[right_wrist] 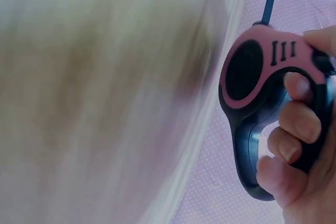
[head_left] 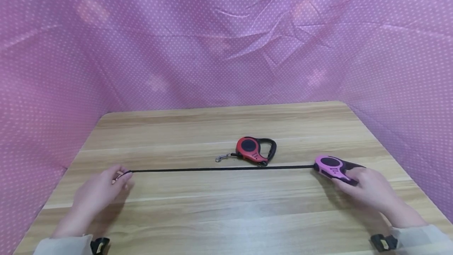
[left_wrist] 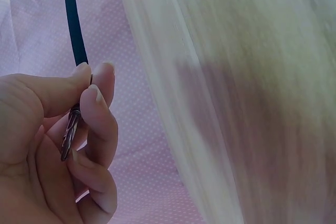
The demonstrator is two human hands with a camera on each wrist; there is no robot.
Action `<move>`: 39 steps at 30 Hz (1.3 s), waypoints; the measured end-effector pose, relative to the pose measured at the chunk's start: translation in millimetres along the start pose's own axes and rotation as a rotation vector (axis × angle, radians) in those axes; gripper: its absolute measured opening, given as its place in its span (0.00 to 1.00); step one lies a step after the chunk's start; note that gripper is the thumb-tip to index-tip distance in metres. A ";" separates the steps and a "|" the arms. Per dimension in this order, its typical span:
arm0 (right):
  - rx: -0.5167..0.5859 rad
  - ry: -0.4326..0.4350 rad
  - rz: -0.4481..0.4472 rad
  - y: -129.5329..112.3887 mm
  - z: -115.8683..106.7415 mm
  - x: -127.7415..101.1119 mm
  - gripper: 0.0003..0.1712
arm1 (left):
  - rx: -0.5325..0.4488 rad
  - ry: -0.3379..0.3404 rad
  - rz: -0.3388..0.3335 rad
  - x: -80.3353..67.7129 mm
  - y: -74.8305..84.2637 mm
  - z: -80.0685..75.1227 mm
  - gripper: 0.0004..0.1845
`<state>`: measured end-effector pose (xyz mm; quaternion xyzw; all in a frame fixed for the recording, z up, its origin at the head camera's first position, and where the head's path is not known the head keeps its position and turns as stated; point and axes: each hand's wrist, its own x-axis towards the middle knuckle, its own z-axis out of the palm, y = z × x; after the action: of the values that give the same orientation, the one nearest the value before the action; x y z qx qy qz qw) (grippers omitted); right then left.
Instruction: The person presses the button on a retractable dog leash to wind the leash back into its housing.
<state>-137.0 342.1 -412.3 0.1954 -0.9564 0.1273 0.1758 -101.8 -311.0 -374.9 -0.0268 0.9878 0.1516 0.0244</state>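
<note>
A pink-and-black retractable dog leash (head_left: 330,166) is in my right hand (head_left: 371,190), at the right of the table. In the right wrist view, several fingers curl through the loop of its black handle (right_wrist: 245,156). Its black strap (head_left: 219,169) runs taut and nearly level across the table to my left hand (head_left: 100,190). There the thumb and fingertips pinch the strap's end, with a metal clip (left_wrist: 71,132) hanging down inside the palm in the left wrist view. Behind the strap lies a red-and-black retractable leash (head_left: 252,149), touched by neither hand.
The red leash's silver clip (head_left: 222,157) points left on the wood-grain table (head_left: 212,215). Pink dotted cloth (head_left: 226,62) hangs around the table's back and sides. Black wrist bands (head_left: 100,245) show at both cuffs.
</note>
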 end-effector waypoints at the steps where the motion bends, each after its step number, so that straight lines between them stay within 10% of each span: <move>1: 0.001 0.004 0.012 0.1 -0.7 0.2 0.24 | 0.001 0.007 0.002 -0.3 0.3 0.1 0.21; 18: -0.014 -0.019 0.146 -9.9 -7.6 10.8 0.23 | -0.021 0.042 0.003 -0.1 5.6 2.7 0.22; 39: -0.042 0.236 -0.052 -5.3 5.2 21.0 0.25 | -0.191 0.014 -0.017 -0.5 8.3 2.7 0.23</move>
<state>-154.4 328.8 -407.9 0.2002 -0.9260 0.1248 0.2947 -101.7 -302.3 -375.0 -0.0384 0.9687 0.2448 0.0162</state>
